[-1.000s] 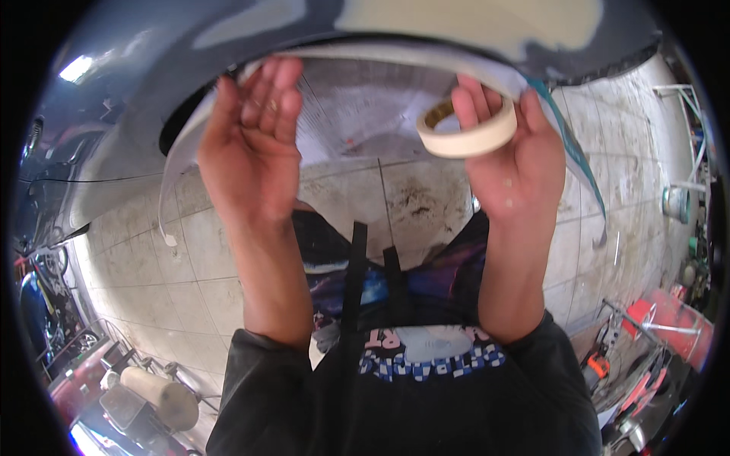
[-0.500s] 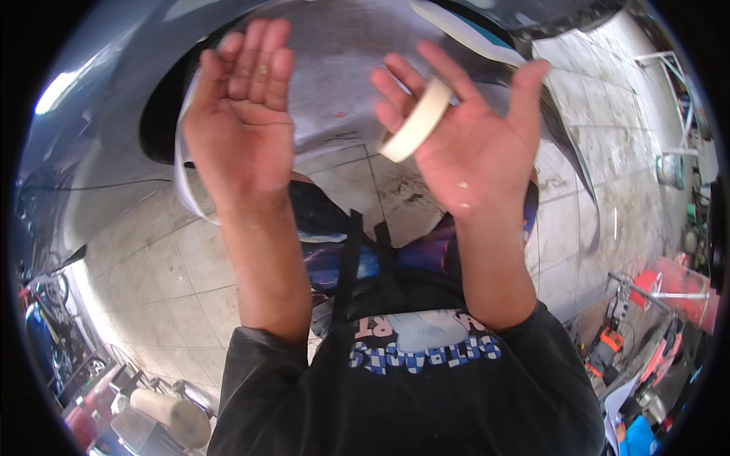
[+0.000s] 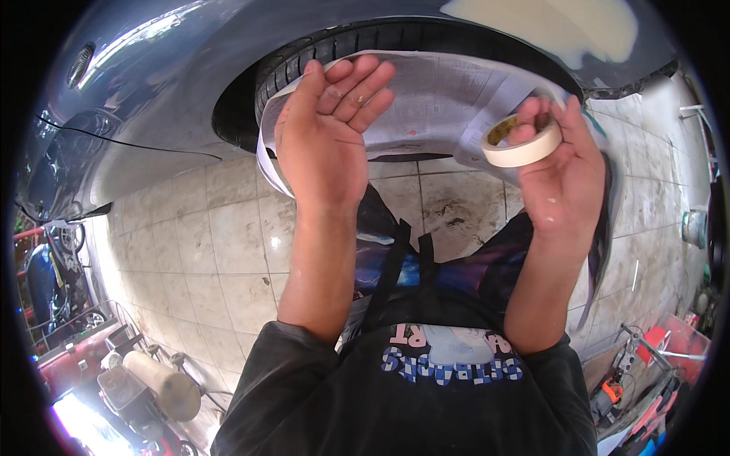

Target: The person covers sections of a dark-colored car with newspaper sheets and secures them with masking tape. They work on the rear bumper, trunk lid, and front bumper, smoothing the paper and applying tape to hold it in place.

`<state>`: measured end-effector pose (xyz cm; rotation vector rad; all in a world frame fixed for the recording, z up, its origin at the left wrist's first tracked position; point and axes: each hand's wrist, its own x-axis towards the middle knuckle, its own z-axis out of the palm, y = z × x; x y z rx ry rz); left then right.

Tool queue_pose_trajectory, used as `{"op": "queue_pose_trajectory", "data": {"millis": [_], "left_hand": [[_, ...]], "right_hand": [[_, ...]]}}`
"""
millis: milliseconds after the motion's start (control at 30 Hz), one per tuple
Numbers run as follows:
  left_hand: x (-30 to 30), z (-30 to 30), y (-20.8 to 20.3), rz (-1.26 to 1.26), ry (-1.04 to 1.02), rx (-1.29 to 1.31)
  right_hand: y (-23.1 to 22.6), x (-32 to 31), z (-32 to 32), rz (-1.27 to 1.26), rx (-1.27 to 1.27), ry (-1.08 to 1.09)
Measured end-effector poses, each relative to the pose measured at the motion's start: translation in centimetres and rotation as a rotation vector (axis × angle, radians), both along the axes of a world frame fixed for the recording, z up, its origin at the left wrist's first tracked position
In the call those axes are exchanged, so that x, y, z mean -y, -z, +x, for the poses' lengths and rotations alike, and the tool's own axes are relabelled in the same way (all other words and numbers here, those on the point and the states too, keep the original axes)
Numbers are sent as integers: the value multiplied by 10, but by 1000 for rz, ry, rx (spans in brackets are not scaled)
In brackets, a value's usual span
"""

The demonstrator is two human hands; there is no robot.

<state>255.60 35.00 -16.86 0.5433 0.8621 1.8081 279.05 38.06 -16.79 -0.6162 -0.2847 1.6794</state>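
Observation:
My left hand (image 3: 325,144) is raised, palm up, fingers extended and slightly bent, with nothing in it. It is in front of the paper sheet (image 3: 426,95) that covers the face of a car wheel. The black tyre (image 3: 275,82) shows along the paper's upper and left edge. A cream roll of masking tape (image 3: 525,155) is looped round fingers of my right hand (image 3: 564,171), which are curled through its ring. That hand is at the right side of the covered wheel, palm up.
A dark grey car body (image 3: 236,38) arches over the wheel, with a beige patch (image 3: 566,30) at upper right. Dirty floor tiles (image 3: 182,235) lie below. A motorcycle (image 3: 49,273) stands far left; tools (image 3: 612,391) lie lower right, and a bucket (image 3: 693,226) stands far right.
The view has shifted, bringing more of the wheel and car body into sight. My right fingers, spread before, have curled into the tape roll. My left hand stays open.

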Motion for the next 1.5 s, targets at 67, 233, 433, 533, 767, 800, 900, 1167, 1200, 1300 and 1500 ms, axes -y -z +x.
{"op": "queue_pose_trajectory", "data": {"millis": [67, 233, 433, 533, 767, 800, 900, 1167, 1200, 1300, 1500], "left_hand": [[0, -1, 0, -22, -1, 53], [-1, -9, -2, 156, 168, 323], [8, -21, -5, 173, 45, 159], [-6, -15, -11, -76, -198, 73], [-17, -7, -18, -46, -265, 78], [-19, -6, -18, -39, -271, 79], [-29, -2, -8, 2, -294, 90], [-39, -7, 9, 151, -297, 151], [-37, -9, 9, 123, -290, 179], [-31, -16, 5, 127, -180, 177], [-6, -17, 0, 99, 87, 125]], "right_hand": [[2, -2, 2, 69, -55, -6], [-4, -6, -3, 112, -168, -38], [2, 26, -13, -14, -154, -38], [10, 41, -28, -113, -144, -25], [13, 54, -36, -29, -118, -53], [12, 55, -34, -51, -101, -74], [18, 54, -34, -38, -97, -98], [20, 57, -35, -25, -124, -165], [19, 57, -35, -15, -118, -165], [21, 58, -39, -23, -127, -143], [34, 51, -34, -49, -192, -187]]}}
